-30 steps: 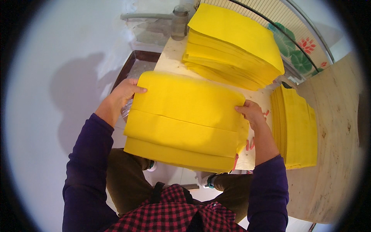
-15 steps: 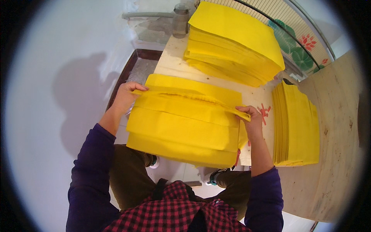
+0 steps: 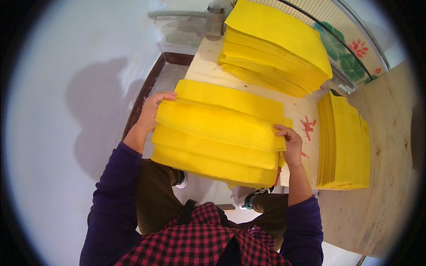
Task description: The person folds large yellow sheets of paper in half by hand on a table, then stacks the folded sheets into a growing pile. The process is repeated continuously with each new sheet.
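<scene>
Between my hands is a sheaf of yellow fabric-like sheets (image 3: 217, 124), lying over more yellow sheets (image 3: 213, 166) that are fanned in overlapping layers. My left hand (image 3: 156, 106) pinches the sheaf's left end, fingers on top. My right hand (image 3: 290, 144) grips its right end, thumb and fingers closed around the edge. The lowest layers reach past the table's near edge above my legs. Beneath the sheaf, the parts of the sheets it covers are hidden.
A tall yellow stack (image 3: 277, 48) stands at the far side of the wooden table (image 3: 204, 66). Another yellow stack (image 3: 344, 142) is at the right, by a wooden board (image 3: 386, 177). Red strips (image 3: 307, 127) lie between. A glass jar (image 3: 215, 22) stands at the back left.
The sheaf's raised, bunched edge has come down and now lies flatter toward me, its layered edges showing. Both hands still hold its ends. The whole view has shifted slightly.
</scene>
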### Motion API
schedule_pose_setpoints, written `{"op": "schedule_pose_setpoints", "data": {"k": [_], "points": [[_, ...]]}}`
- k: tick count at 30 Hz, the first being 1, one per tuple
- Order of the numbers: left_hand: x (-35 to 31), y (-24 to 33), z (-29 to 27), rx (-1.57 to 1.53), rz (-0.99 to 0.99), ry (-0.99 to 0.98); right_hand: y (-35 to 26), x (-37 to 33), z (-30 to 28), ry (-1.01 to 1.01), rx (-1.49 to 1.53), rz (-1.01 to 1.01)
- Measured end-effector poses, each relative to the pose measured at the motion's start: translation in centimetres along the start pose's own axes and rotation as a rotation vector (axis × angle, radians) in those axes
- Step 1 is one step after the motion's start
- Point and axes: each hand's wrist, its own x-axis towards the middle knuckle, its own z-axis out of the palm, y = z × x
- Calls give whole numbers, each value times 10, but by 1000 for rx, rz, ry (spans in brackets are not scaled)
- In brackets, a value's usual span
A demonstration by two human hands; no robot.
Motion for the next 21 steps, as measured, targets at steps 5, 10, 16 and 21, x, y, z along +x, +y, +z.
{"op": "schedule_pose_setpoints", "data": {"k": [5,10,16,21], "points": [[-8,17,-4,151,116,2,2,-1,0,2,-4,-20],[-7,14,-7,233,300,-45,0,-1,0,1,0,0],[-10,10,-9,278,393,-89,0,-3,-1,-7,-49,-28],[-9,12,-8,327,440,-129,4,-4,-3,-30,-56,-44]]}}
